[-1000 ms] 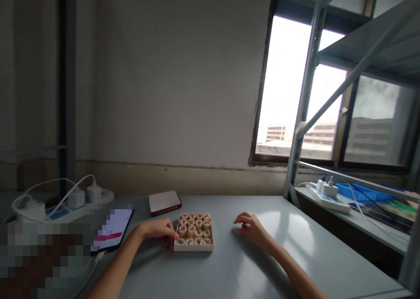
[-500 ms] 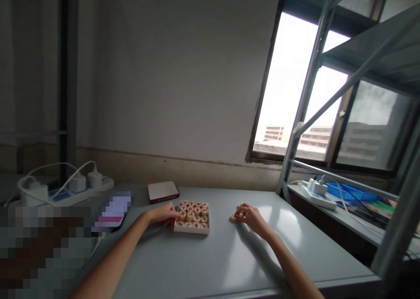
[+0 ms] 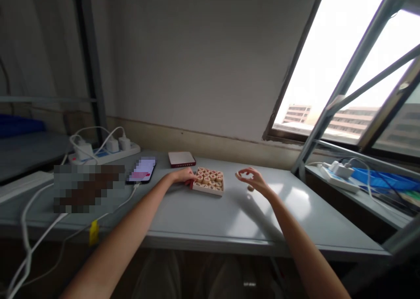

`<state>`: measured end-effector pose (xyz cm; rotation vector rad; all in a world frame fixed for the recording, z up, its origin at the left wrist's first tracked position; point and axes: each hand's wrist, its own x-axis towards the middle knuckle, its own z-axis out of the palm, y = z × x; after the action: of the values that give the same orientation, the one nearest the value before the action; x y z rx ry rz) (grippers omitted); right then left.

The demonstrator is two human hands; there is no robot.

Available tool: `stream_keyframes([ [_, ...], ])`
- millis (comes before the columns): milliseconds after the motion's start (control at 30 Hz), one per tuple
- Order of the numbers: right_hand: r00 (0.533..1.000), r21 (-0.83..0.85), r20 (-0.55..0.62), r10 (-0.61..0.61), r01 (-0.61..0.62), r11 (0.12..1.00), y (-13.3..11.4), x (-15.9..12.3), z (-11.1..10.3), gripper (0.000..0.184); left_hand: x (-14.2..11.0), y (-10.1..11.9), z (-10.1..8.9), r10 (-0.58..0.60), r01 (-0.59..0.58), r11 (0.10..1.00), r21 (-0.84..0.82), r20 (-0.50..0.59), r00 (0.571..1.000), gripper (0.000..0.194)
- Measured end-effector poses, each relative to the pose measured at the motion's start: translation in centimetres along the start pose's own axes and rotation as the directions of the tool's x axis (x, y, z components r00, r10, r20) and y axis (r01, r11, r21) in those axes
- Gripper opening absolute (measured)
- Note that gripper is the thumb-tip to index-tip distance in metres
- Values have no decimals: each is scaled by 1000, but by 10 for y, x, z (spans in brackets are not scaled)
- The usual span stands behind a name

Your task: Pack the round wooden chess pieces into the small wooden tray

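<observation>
A shallow box [image 3: 208,190] of round wooden Chinese chess pieces [image 3: 210,176] sits on the grey table, the pieces in rows with painted characters on top. My left hand [image 3: 184,175] is closed on the box's left side. Raised off the table to the right of the box, my right hand [image 3: 254,181] pinches one Chinese chess piece [image 3: 238,175] between thumb and fingertips. Just under that hand, another piece [image 3: 250,188] rests on the table, partly hidden.
Behind the box lies its dark red lid [image 3: 181,159], pale inside up. To the left are a phone [image 3: 141,171] on a cable and a power strip [image 3: 105,153] with chargers. A metal bed frame [image 3: 315,128] stands at the right by the window.
My right hand has lifted from the tabletop with a piece in its fingertips, leaving another below. My left hand stays at the box. The camera view has tilted down and turned left.
</observation>
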<state>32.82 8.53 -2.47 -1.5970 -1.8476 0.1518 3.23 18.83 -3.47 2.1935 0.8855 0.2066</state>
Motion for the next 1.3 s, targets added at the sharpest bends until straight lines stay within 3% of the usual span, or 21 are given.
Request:
stream_keyframes([
  [100, 995, 108, 8, -102, 101, 989, -28, 12, 18, 26, -1, 1, 2, 2, -2, 1000, 0, -18, 1000, 36],
  [233, 990, -137, 93, -109, 121, 983, -58, 18, 42, 21, 0, -1, 3, 14, -14, 1000, -5, 14, 1000, 38],
  [333, 989, -243, 113, -91, 117, 963, -60, 16, 50, 19, 2, -4, 3, 10, -10, 1000, 5, 26, 1000, 33],
  [500, 986, -228, 124, -113, 139, 964, -53, 11, 50, 19, 5, -8, 0, 29, -27, 999, -31, 71, 997, 28],
  [767, 987, -260, 112, -118, 144, 955, -71, 8, 58, 19, 0, -3, -4, 29, -9, 987, -161, 121, 992, 24],
  [900, 995, -294, 55, -82, 95, 951, -60, 4, 42, 13, 1, -2, -3, -1, 16, 982, -191, 77, 997, 21],
  [1067, 985, -533, -99, 139, -171, 829, -9, -21, 9, 20, 6, -7, -1, -27, 34, 975, -222, 37, 999, 19],
  [1200, 980, -408, -32, 198, -194, 892, 22, -35, 2, 20, 8, -10, -1, -10, 21, 975, -221, 50, 999, 19],
  [1300, 990, -259, -6, 139, -136, 956, 10, -31, 7, 17, 8, -9, 0, 16, -5, 980, -198, 53, 998, 22],
])
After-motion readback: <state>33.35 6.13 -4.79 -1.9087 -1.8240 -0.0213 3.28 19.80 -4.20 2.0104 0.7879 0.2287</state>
